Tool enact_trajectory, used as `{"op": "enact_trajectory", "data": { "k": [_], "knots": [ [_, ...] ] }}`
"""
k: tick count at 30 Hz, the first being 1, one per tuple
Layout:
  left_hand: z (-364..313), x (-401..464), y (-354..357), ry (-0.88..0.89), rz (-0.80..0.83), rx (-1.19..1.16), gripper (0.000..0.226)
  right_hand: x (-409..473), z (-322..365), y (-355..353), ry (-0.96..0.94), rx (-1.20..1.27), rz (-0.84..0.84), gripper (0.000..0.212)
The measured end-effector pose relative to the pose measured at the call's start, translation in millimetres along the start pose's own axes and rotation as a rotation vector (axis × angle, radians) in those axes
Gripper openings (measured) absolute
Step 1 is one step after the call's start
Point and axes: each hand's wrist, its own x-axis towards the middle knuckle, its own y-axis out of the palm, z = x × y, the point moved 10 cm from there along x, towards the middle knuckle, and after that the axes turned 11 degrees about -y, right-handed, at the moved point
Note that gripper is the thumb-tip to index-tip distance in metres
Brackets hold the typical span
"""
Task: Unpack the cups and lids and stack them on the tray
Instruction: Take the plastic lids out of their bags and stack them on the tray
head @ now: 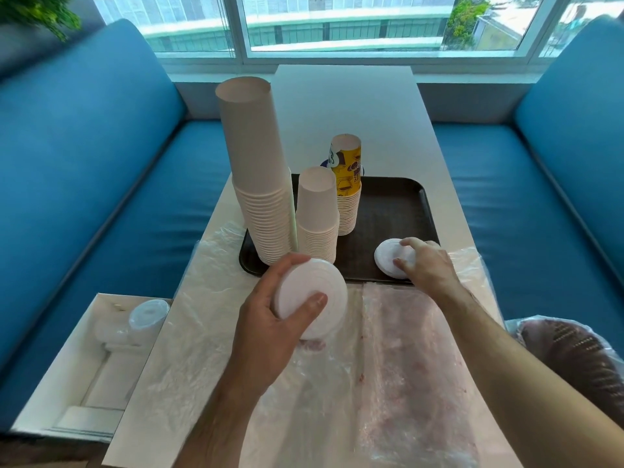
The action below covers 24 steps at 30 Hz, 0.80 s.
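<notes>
A dark tray (398, 211) lies on the white table. Three upside-down cup stacks stand on its left half: a tall white stack (260, 177), a shorter white stack (317, 214) and a stack topped by a yellow printed cup (347, 184). My left hand (270, 332) grips a stack of white lids (310, 298) above the table, just in front of the tray. My right hand (429, 265) holds a small pile of white lids (388, 256) at the tray's front right corner, fingers curled round its edge.
Clear plastic wrapping (388, 366) covers the near part of the table. An open white box (94, 359) at the left holds more wrapped lids (148, 315). Blue benches flank the table. A plastic-covered bag (574, 352) sits at the right.
</notes>
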Motion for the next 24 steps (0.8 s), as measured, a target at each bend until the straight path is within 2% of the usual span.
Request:
{"op": "enact_trajectory", "data": {
  "k": [7, 11, 19, 24],
  "knots": [
    [0.3, -4.0, 4.4, 0.009, -0.001, 0.011, 0.046, -4.0, -16.6, -8.7, 0.118, 0.186, -0.076, 0.033],
    [-2.6, -6.3, 2.2, 0.029, -0.005, 0.011, 0.055, -4.9, -21.3, -9.0, 0.184, 0.256, -0.121, 0.031],
    [-4.0, -12.7, -0.1, 0.049, -0.014, -0.016, 0.048, -14.1, -15.2, -13.0, 0.131, 0.182, -0.185, 0.030],
    [-5.6, -14.7, 5.9, 0.036, 0.016, -0.074, 0.048, -16.6, -15.2, -13.1, 0.108, 0.198, -0.162, 0.028]
  ]
}}
